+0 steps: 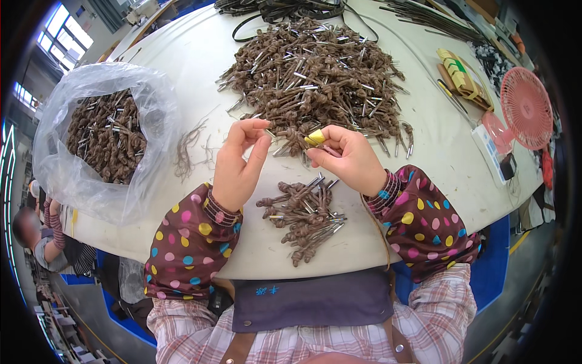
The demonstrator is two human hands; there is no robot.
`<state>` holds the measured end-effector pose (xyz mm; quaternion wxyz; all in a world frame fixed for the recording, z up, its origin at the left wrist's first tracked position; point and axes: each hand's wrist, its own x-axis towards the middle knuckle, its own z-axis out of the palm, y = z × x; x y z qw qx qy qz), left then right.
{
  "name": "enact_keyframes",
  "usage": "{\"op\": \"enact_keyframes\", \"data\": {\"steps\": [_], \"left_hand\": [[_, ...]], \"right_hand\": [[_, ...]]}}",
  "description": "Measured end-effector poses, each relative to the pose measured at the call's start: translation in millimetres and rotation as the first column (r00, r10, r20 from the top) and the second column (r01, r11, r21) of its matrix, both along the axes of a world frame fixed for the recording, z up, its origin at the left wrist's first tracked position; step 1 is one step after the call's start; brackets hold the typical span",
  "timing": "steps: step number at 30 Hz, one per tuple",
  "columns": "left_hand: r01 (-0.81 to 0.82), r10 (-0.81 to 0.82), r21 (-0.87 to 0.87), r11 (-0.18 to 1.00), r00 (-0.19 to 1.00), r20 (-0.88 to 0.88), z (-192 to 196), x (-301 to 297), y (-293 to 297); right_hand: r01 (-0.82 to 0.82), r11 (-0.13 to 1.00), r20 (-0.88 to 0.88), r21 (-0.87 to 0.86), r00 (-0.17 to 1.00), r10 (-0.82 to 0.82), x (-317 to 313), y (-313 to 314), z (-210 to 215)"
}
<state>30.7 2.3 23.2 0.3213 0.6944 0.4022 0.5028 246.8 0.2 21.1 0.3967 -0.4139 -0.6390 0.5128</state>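
Worktable: A pale, smooth tabletop (197, 79) with a curved near edge spreads beneath the work.
Main heap: At twelve o'clock, brown knotted cords (315, 79), lumpy and fibrous with shiny, metal-like tips, rise in a broad mound.
Bag: Between nine and ten o'clock, a crinkled, translucent plastic bag (159, 112) gapes open, well filled with similar brown knots (106, 136).
Small pile: At six o'clock, a loose cluster of tipped cords (306, 212) lies between the forearms.
Left hand: Toward ten o'clock, the left hand (239, 167) is half open, thumb apart from fingertips; whether it holds the sliver there cannot be told.
Right hand: Toward two o'clock, the right hand (351, 158) curls near the main heap; its grip cannot be told.
Finger wrap: A glossy yellow band (315, 138) circles a right fingertip.
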Motion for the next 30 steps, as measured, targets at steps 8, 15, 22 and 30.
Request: {"op": "enact_keyframes", "data": {"steps": [8,15,22,30], "left_hand": [[0.075,0.311,0.615,0.785,0.811,-0.496,14,0,1],[0.138,0.357,0.682,0.718,0.768,-0.531,13,-2,1],[0.084,0.283,0.608,0.790,0.830,-0.481,14,-4,5],[0.110,0.229,0.536,0.837,0.819,-0.526,9,-5,4]], "right_hand": [[-0.125,0.976,-0.104,-0.177,0.989,0.108,4,-1,8],[-0.161,0.957,-0.087,-0.240,0.986,0.144,4,-3,11],[-0.205,0.937,-0.101,-0.282,0.978,0.183,4,-3,15],[-0.210,0.948,-0.092,-0.237,0.977,0.194,6,2,5]]}}
